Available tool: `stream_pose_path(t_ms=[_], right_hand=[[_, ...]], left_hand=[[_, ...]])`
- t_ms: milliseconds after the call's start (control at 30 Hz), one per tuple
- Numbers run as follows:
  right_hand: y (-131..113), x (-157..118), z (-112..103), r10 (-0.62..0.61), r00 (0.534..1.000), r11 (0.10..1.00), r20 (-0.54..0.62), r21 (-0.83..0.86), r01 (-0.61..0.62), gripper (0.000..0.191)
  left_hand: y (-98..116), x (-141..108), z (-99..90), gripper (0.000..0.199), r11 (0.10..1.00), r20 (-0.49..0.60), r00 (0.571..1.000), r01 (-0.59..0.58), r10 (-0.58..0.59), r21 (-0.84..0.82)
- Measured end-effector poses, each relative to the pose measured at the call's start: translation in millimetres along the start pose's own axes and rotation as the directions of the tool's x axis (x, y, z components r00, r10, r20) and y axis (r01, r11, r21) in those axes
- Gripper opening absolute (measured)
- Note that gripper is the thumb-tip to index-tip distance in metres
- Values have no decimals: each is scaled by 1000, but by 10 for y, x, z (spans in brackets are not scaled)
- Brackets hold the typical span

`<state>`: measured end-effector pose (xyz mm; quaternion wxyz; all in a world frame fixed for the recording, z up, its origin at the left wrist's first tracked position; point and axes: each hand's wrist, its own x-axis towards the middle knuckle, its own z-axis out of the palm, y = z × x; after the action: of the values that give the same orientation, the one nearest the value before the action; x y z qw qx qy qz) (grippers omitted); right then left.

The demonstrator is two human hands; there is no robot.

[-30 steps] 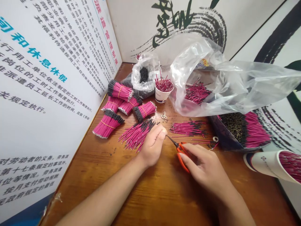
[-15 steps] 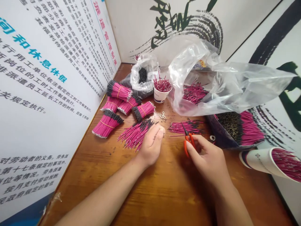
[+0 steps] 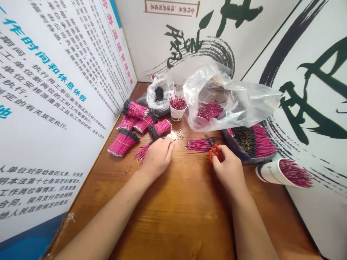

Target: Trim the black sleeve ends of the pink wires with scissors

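The left hand rests with its fingers pressed together over a loose pile of pink wires, apparently keeping them in place on the wooden table. The right hand curls its fingers, pinching orange scissors by the handles, right beside a loose row of wires. Banded wire bundles sit along the left wall and a tipped paper cup lies near the right edge, giving both forearms room across the near wood.
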<state>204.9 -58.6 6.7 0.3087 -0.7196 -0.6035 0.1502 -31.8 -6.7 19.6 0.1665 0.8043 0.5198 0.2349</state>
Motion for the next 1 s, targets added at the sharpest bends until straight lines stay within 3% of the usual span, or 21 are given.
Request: stream_pose_path(t_ms=[133,267,400,500,600,867,1000], right_hand=[[29,20,24,-12,1000,1000,5,-1,12,16],[59,36,65,-11,1000,1000,15,-8,11,17],[75,50,99,-18,999,1000,39,-23,18,15],[69,57,126,-37,998,999,52,-34,39,14],[56,59,156,-64,997,997,53,-42,66,16],[64,44,215,-127,991,989,47,-68,130,25],[70,37,230,-143,989,985,41,-95,146,27]], left_hand=[[-138,62,-75,18,968,-34,999,25,-17,251],[-191,89,-89,13,948,-47,997,76,-65,308],[-76,24,-49,11,976,-71,996,70,-57,206],[97,-94,51,13,992,63,990,-124,126,-35],[225,-197,173,14,955,235,931,-243,279,-169],[156,-206,258,17,994,167,983,-87,74,70],[149,-219,230,15,994,161,984,-84,72,70]])
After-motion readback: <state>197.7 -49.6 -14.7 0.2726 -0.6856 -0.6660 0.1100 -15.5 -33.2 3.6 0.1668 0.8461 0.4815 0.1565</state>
